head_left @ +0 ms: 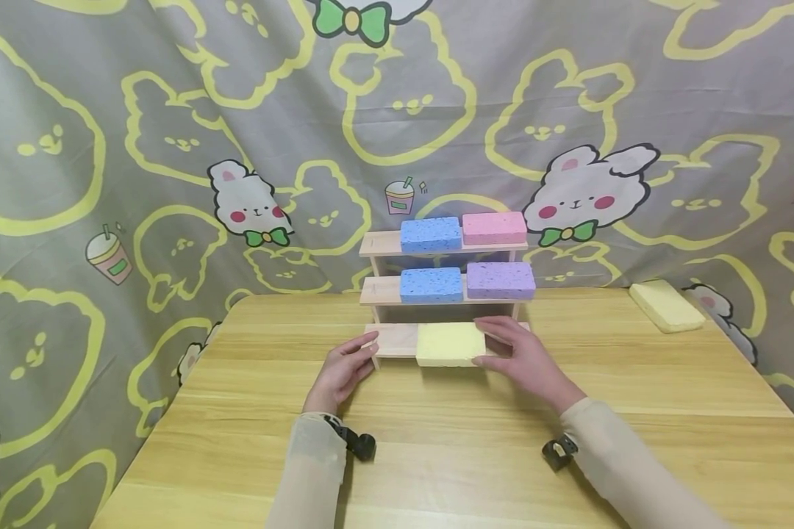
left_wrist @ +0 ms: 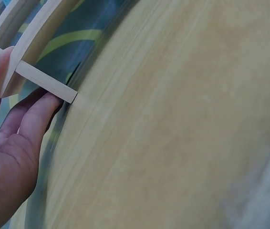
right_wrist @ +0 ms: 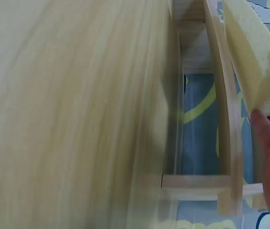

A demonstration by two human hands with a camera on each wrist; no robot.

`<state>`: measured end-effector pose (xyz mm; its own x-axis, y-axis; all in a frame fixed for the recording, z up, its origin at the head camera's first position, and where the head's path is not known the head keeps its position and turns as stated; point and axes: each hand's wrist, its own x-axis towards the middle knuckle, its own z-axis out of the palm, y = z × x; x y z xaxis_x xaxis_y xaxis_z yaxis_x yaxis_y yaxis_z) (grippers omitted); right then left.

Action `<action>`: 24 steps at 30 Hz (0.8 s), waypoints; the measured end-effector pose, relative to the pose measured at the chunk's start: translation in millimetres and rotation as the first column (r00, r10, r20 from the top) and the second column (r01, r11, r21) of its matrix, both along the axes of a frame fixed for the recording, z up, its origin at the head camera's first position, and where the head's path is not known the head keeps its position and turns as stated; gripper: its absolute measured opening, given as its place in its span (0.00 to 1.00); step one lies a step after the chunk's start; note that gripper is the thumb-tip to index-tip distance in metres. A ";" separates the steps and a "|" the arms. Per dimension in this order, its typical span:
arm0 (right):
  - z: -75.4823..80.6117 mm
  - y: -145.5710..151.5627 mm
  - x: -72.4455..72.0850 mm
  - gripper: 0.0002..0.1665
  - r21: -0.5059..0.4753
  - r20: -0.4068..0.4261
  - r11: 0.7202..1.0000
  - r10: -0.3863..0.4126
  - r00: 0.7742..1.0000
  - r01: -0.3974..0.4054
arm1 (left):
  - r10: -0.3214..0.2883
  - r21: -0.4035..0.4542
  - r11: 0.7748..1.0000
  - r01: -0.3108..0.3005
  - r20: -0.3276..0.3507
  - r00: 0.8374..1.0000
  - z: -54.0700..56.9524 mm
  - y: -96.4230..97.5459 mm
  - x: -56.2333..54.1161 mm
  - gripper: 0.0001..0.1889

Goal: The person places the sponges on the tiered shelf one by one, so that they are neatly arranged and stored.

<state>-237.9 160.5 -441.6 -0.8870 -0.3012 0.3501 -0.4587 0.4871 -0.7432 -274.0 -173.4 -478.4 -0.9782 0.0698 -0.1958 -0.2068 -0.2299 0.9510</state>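
A yellow sponge [head_left: 451, 342] lies over the lowest step of a small three-tier wooden rack [head_left: 395, 339]. My right hand [head_left: 519, 360] pinches this sponge by its right end, thumb at the front and fingers behind, as the right wrist view also shows. With my left hand [head_left: 346, 369] I grip the left end of the same step; in the left wrist view the fingers curl beside the rack's leg [left_wrist: 46, 82]. Blue [head_left: 431, 284] and purple [head_left: 501, 280] sponges sit on the middle step. On the top step are a blue sponge [head_left: 430, 234] and a pink sponge [head_left: 494, 228].
Another yellow sponge [head_left: 666, 306] lies at the back right of the wooden table [head_left: 437, 455]. A grey patterned curtain [head_left: 397, 110] hangs right behind the rack and along the table's sides.
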 end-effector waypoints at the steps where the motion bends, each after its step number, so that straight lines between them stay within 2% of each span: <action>1: 0.1 -2.0 -0.6 0.39 -0.009 0.003 1.000 0.002 1.000 -0.002 | -0.002 -0.003 1.000 0.002 -0.002 1.000 0.4 0.1 0.2 0.20; 7: -2.3 -15.6 -4.7 0.39 -0.094 0.037 0.995 0.042 0.998 -0.038 | -0.007 0.011 1.000 0.007 -0.005 1.000 1.1 0.2 1.2 0.21; 13: -7.0 -28.4 -10.6 0.37 -0.229 0.060 0.970 0.093 0.994 -0.076 | -0.004 0.025 1.000 0.004 -0.001 1.000 -0.5 -0.3 0.7 0.21; 16: -7.8 -34.1 -13.2 0.38 -0.261 0.077 0.962 0.107 0.991 -0.083 | -0.003 0.018 1.000 0.004 -0.008 1.000 -1.9 -0.9 0.3 0.20; 18: -7.5 -36.8 -14.7 0.39 -0.251 0.086 0.965 0.104 0.991 -0.079 | -0.004 0.025 1.000 0.004 -0.012 1.000 -2.9 -0.9 0.2 0.20; 24: -3.9 -35.1 -15.8 0.43 -0.079 0.018 0.997 0.011 1.000 -0.010 | -0.008 0.057 0.998 0.010 -0.028 1.000 -5.2 -1.5 -0.4 0.19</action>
